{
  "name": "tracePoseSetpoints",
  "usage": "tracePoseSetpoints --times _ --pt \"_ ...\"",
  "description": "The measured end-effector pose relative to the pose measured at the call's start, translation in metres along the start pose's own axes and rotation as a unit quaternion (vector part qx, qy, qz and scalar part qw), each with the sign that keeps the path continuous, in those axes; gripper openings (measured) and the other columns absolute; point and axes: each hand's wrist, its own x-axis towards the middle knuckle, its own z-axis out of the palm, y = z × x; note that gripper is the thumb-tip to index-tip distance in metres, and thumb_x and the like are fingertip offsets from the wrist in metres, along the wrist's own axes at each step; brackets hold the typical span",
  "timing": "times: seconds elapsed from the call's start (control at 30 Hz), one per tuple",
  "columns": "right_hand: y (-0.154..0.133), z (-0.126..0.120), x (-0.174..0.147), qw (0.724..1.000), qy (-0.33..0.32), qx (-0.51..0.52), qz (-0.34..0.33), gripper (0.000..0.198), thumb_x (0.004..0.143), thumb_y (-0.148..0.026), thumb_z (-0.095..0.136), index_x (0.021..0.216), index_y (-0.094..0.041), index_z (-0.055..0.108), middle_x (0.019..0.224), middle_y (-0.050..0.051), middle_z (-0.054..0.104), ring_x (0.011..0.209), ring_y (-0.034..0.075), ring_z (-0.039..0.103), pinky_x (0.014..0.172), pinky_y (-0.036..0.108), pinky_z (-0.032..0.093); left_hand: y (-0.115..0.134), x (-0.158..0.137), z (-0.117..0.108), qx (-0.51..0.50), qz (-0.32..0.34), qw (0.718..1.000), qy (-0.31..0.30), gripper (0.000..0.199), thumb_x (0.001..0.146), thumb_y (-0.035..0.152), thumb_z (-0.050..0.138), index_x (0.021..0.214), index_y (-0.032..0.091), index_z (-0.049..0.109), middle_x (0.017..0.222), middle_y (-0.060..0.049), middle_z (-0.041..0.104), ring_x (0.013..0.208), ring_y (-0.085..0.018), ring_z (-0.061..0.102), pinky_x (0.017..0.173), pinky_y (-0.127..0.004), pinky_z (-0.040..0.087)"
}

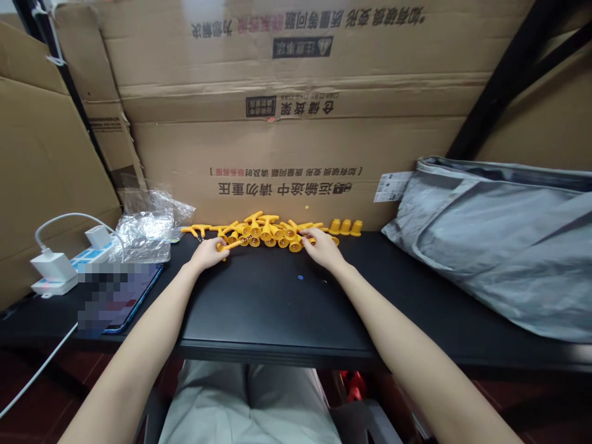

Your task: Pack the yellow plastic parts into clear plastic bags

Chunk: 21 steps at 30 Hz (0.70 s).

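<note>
A pile of yellow plastic pieces (266, 231) lies along the back of the black table, some with T-shaped handles and some with flared, cup-like ends. At its left end, my left hand (208, 254) is closed around a yellow T-handled piece (231, 245) whose bar sticks out past the fingers. My right hand (324, 248) reaches into the right side of the pile, thumb and fingers bent in against the pieces. Whatever lies between those fingertips is too small and partly hidden to make out. Several yellow cups (345, 227) stand upright in a row beyond my right hand.
A cardboard panel (296, 142) rises behind the black table (277, 302). Left are clear plastic packaging (145, 228), a power strip (92, 253) with a white charger (54, 266), and a phone (134, 302). A grey bag (499, 246) covers the right side.
</note>
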Motion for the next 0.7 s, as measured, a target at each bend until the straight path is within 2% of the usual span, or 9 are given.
tracePoseSetpoints --times 0.1,0.2,0.27,0.4,0.53,0.7 --pt "0.005 -0.002 0.002 1.000 0.018 0.003 0.024 0.023 0.078 -0.022 0.048 0.093 -0.018 0.066 0.097 0.010 0.069 0.090 0.023 0.064 0.084 0.039 0.049 0.000 -0.001 0.003 0.018 0.003 1.000 -0.025 0.026 0.071 0.036 0.056 0.090 0.020 0.065 0.066 0.000 0.062 0.063 -0.016 0.056 0.059 -0.024 0.037" --pt "0.018 -0.008 0.008 0.994 0.061 0.016 0.088 0.023 0.077 -0.024 0.048 0.090 -0.018 0.066 0.092 0.009 0.070 0.082 0.022 0.064 0.080 0.038 0.050 -0.002 -0.001 0.005 0.025 0.003 1.000 -0.015 0.027 0.071 0.037 0.056 0.089 0.020 0.065 0.068 0.000 0.063 0.063 -0.015 0.055 0.059 -0.024 0.037" --pt "0.033 -0.016 0.014 0.984 0.096 0.025 0.150 0.025 0.077 -0.024 0.047 0.091 -0.016 0.067 0.090 0.010 0.070 0.079 0.022 0.064 0.078 0.038 0.051 -0.003 0.000 0.006 0.023 0.012 1.000 -0.011 0.026 0.071 0.037 0.056 0.088 0.020 0.065 0.068 0.000 0.062 0.062 -0.015 0.055 0.058 -0.024 0.036" --pt "0.073 -0.031 0.023 0.959 0.134 -0.026 0.246 0.034 0.073 -0.016 0.045 0.098 -0.011 0.066 0.099 0.014 0.067 0.092 0.024 0.062 0.087 0.038 0.047 -0.004 0.001 0.007 0.014 0.022 1.000 -0.016 0.026 0.071 0.038 0.055 0.086 0.020 0.064 0.065 0.001 0.060 0.061 -0.015 0.053 0.057 -0.024 0.035" --pt "0.102 -0.036 0.026 0.951 0.092 -0.095 0.278 0.047 0.070 -0.011 0.045 0.113 -0.014 0.063 0.119 0.014 0.060 0.107 0.025 0.057 0.093 0.040 0.045 -0.003 0.001 0.007 0.014 0.017 1.000 -0.018 0.025 0.071 0.037 0.055 0.086 0.020 0.065 0.064 0.001 0.059 0.060 -0.014 0.053 0.056 -0.023 0.035" --pt "0.109 -0.026 0.031 0.943 -0.020 -0.165 0.289 0.059 0.074 -0.012 0.047 0.131 -0.026 0.051 0.143 0.006 0.042 0.128 0.030 0.040 0.098 0.053 0.038 -0.002 0.001 0.007 0.012 0.017 1.000 -0.017 0.023 0.072 0.037 0.056 0.085 0.020 0.065 0.063 0.002 0.059 0.059 -0.013 0.052 0.056 -0.023 0.034"
